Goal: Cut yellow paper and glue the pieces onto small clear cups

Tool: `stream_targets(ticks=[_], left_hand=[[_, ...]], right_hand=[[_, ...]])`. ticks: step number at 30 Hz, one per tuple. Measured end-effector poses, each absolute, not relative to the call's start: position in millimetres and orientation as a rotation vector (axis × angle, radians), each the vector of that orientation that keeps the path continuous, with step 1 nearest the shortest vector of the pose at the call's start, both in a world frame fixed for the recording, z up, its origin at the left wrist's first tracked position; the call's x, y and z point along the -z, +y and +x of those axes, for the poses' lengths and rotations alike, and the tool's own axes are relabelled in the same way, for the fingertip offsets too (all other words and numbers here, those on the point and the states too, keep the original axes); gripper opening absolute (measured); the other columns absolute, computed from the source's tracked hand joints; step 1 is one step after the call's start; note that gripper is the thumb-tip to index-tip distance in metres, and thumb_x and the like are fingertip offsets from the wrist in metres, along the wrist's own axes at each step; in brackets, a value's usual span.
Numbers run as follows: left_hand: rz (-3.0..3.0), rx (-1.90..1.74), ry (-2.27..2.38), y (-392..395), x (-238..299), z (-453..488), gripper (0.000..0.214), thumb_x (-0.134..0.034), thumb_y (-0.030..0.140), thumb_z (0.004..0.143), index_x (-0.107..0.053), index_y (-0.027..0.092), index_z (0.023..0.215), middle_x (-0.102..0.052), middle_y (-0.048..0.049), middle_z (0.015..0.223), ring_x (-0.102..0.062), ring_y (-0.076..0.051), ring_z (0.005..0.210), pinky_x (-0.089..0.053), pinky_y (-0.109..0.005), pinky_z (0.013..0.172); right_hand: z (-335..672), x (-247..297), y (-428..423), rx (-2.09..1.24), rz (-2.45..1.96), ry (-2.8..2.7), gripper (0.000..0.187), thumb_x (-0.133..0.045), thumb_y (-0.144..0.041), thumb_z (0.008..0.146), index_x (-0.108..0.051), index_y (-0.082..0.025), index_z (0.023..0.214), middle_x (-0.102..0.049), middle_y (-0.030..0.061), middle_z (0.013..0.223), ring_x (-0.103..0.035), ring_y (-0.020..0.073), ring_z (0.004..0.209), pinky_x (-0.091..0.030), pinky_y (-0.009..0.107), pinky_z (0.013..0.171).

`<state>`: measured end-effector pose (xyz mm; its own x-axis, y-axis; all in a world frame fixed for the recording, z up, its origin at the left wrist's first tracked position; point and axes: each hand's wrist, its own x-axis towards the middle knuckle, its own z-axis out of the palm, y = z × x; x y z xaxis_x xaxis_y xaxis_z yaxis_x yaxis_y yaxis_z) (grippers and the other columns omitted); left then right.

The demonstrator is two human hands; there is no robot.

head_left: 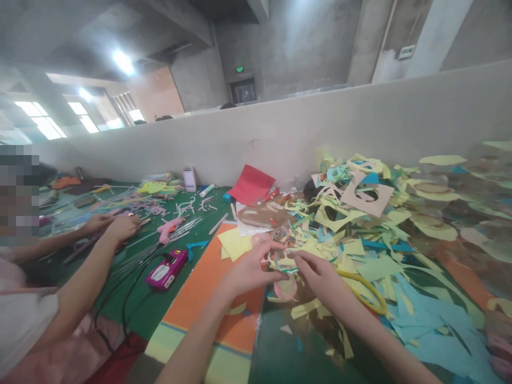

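Between my hands is a clear, round plastic-looking piece with a thin green edge; its exact kind is too blurred to make out. My left hand curves around its left side, thumb below and fingers above. From the right, the fingertips of my right hand pinch its edge. Just under the hands lies a pinkish ring-shaped piece. Yellow and green paper scraps surround both hands. Left of my left wrist, orange paper sheets lie on the table, topped by yellow squares.
A large heap of cut paper spreads at the right, near a yellow ring. Red paper leans by the low partition. At left, a co-worker's hands work near a pink glue gun and a purple corded box.
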<state>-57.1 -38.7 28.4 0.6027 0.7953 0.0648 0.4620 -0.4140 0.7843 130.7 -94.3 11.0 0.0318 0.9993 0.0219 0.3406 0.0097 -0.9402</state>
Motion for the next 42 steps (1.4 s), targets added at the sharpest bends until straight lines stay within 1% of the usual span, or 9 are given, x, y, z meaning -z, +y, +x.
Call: stream_targets(ticks=[4,7,11,15,22,31,34,39,42], left_hand=[[2.058,-0.503,1.006,-40,-29,-64,0.053,-0.072,0.035,0.079,-0.056,0.034,0.129,-0.06,-0.0019,0.123,-0.056,-0.022,0.108,-0.045,-0.034,0.093],[2.072,-0.466,1.015,-41,-30,-66,0.055,-0.07,0.034,0.079,-0.055,0.032,0.132,-0.06,-0.0033,0.127,-0.056,-0.023,0.111,-0.045,-0.035,0.094],[2.07,-0.429,1.03,-42,-30,-66,0.056,-0.069,0.029,0.077,-0.055,0.03,0.132,-0.059,-0.0035,0.128,-0.055,-0.023,0.113,-0.045,-0.034,0.095],[2.071,-0.387,1.042,-42,-29,-66,0.055,-0.068,0.028,0.076,-0.055,0.03,0.129,-0.06,-0.0033,0.124,-0.058,-0.022,0.104,-0.047,-0.033,0.089],[2.069,-0.4,0.992,-41,-27,-63,0.047,-0.067,0.029,0.079,-0.056,0.028,0.125,-0.058,-0.0039,0.126,-0.055,-0.025,0.117,-0.045,-0.035,0.097],[2.089,-0.363,0.984,-39,-25,-64,0.045,-0.066,0.029,0.081,-0.054,0.029,0.124,-0.057,-0.0036,0.125,-0.055,-0.025,0.116,-0.044,-0.036,0.099],[2.085,-0.335,0.997,-41,-25,-66,0.053,-0.068,0.038,0.081,-0.051,0.031,0.131,-0.052,-0.0051,0.137,-0.054,-0.027,0.12,-0.044,-0.038,0.1],[2.034,-0.362,1.046,-49,-19,-75,0.088,-0.073,0.053,0.076,-0.028,0.034,0.15,-0.03,-0.0077,0.159,-0.039,-0.031,0.138,-0.04,-0.04,0.107],[2.085,-0.332,1.081,-51,-11,-76,0.077,-0.073,0.055,0.075,-0.044,0.033,0.143,-0.032,-0.0084,0.157,-0.031,-0.033,0.143,-0.038,-0.043,0.108]], right_hand=[[127,-7,-91,-0.994,-1.479,-1.485,0.037,-0.041,-0.043,0.086,-0.069,-0.02,0.096,-0.064,0.0003,0.074,-0.055,0.0182,0.067,-0.038,0.028,0.061],[127,-4,-90,-0.999,-1.478,-1.5,0.038,-0.04,-0.041,0.086,-0.069,-0.021,0.1,-0.071,0.0038,0.09,-0.062,0.0221,0.082,-0.042,0.03,0.069],[126,-2,-91,-0.987,-1.498,-1.504,0.039,-0.04,-0.042,0.085,-0.07,-0.021,0.099,-0.073,0.0065,0.101,-0.063,0.0264,0.098,-0.045,0.033,0.077],[126,0,-92,-0.974,-1.53,-1.536,0.042,-0.039,-0.043,0.084,-0.07,-0.02,0.099,-0.073,0.0081,0.106,-0.064,0.0279,0.099,-0.046,0.036,0.082],[128,1,-91,-0.995,-1.579,-1.57,0.045,-0.037,-0.046,0.083,-0.069,-0.02,0.1,-0.074,0.009,0.104,-0.066,0.0281,0.098,-0.048,0.038,0.083],[128,1,-91,-0.982,-1.55,-1.581,0.047,-0.038,-0.047,0.084,-0.072,-0.019,0.101,-0.073,0.01,0.099,-0.064,0.0285,0.103,-0.048,0.037,0.086],[128,0,-92,-0.983,-1.567,-1.571,0.048,-0.037,-0.047,0.085,-0.069,-0.018,0.107,-0.072,0.0094,0.093,-0.065,0.0266,0.095,-0.049,0.035,0.082],[129,1,-96,-0.947,-1.632,-1.529,0.056,-0.036,-0.052,0.088,-0.058,-0.016,0.126,-0.069,0.0074,0.088,-0.064,0.0247,0.086,-0.048,0.035,0.079],[129,1,-98,-0.897,-1.616,-1.596,0.06,-0.037,-0.058,0.09,-0.054,-0.019,0.132,-0.064,0.0025,0.079,-0.061,0.0229,0.075,-0.046,0.033,0.071]])
